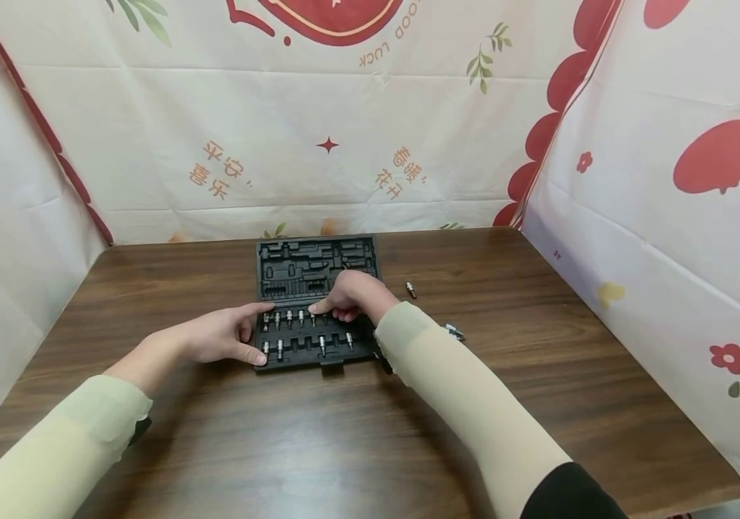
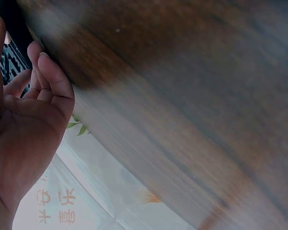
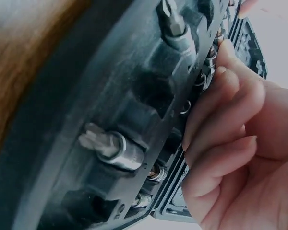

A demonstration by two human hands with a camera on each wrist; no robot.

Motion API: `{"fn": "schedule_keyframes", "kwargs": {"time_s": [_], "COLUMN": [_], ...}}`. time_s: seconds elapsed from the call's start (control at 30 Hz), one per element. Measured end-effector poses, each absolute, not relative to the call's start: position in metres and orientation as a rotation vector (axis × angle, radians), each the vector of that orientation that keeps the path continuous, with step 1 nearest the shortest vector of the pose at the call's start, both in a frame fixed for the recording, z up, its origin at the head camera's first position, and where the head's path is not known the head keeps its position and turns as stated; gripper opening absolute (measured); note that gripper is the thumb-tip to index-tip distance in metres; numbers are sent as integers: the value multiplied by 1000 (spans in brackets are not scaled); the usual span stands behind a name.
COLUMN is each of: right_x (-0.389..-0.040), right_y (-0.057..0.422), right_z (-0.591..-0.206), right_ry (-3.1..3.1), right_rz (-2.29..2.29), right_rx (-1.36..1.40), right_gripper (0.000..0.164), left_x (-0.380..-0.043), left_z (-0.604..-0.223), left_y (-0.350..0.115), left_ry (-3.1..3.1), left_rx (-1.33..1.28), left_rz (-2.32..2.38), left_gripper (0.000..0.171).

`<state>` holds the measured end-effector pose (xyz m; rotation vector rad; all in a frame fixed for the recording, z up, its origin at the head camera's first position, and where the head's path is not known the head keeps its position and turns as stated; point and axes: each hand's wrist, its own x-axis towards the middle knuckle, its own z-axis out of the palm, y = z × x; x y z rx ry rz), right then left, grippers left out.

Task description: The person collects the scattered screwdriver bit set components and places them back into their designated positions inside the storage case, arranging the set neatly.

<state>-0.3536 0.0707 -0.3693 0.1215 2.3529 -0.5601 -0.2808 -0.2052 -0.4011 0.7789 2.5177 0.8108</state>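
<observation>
A black bit socket case (image 1: 334, 369) lies unfolded on the table, its molded lid (image 1: 318, 268) laid back at the far side. My left hand (image 1: 223, 335) rests at the tray's left end, thumb on the near corner and index fingertip by the hinge side. My right hand (image 1: 357, 292) reaches over the tray and presses one extended fingertip on a bit socket (image 1: 314, 319) in the back row, its other fingers curled in. Nearer the front sit more bit sockets, including a bit socket (image 3: 120, 151) large in the right wrist view. The left wrist view has my left palm and bent fingers beside the case.
To the right of the case a loose bit socket (image 1: 411, 290) lies on the wooden table (image 1: 571, 346). Nearer, more loose metal pieces (image 1: 454, 332) show beside my right sleeve. A printed cloth (image 1: 318, 173) hangs behind the table.
</observation>
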Motion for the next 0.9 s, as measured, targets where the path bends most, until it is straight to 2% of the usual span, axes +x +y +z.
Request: {"fn": "schedule_keyframes", "kwargs": {"time_s": [0.2,0.47,0.9], "right_x": [-343,-339,-342], "right_y": [92,157,244], "right_z": [-374,-349,-352], "right_ry": [2433,2581,2756], "right_rz": [-680,-819,-931], "right_rx": [-100,-444,-346], "right_gripper": [53,43,39], "left_x": [-279,-280,-281], "left_z": [-404,-401,-403], "left_y": [-205,-202,-202], "left_ry": [2506,2521,2520], "left_rx": [767,725,720], "left_rz": [824,801,810], "left_gripper": [108,106,106]}}
